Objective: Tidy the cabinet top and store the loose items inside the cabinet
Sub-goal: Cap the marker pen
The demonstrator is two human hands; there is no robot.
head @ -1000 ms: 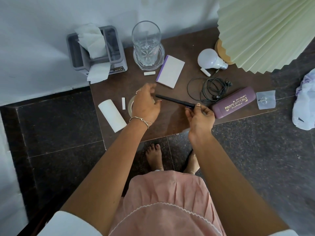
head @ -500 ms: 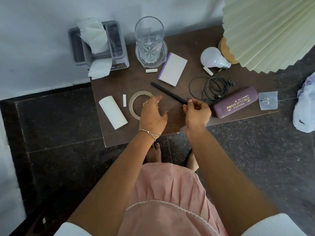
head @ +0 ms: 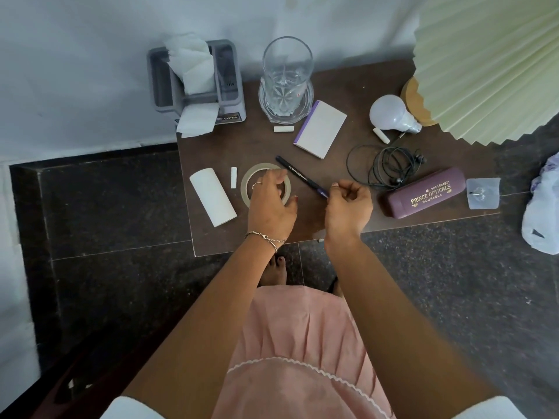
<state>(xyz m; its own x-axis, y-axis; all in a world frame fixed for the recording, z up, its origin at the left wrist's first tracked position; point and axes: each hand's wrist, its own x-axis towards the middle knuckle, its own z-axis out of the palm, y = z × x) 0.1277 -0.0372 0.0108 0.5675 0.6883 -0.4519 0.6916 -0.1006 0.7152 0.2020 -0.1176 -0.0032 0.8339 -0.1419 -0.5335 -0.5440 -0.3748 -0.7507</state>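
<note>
On the brown cabinet top (head: 348, 95) lies a flat tape ring (head: 248, 184). My left hand (head: 272, 207) is spread over its right half, fingertips touching the rim, and the ring still lies flat. My right hand (head: 348, 207) pinches the near end of a black pen (head: 298, 176); the pen slants up-left towards the ring. A white paper roll (head: 212, 196) and a small white stick (head: 233, 177) lie left of the ring. A purple-edged notepad (head: 320, 128), a bulb (head: 390, 114), tangled black earphones (head: 387, 167) and a purple spectacle case (head: 423, 192) lie further right.
A grey tissue holder (head: 196, 83) and a tall glass (head: 286, 77) stand at the back by the wall. A pleated lamp shade (head: 490, 65) overhangs the back right. A clear hook (head: 483, 193) sits at the right edge; a plastic bag (head: 543, 207) lies on the dark floor.
My left hand drew back off the tape ring, then came forward onto it again. My right hand kept hold of the pen, and its far tip swung up and away.
</note>
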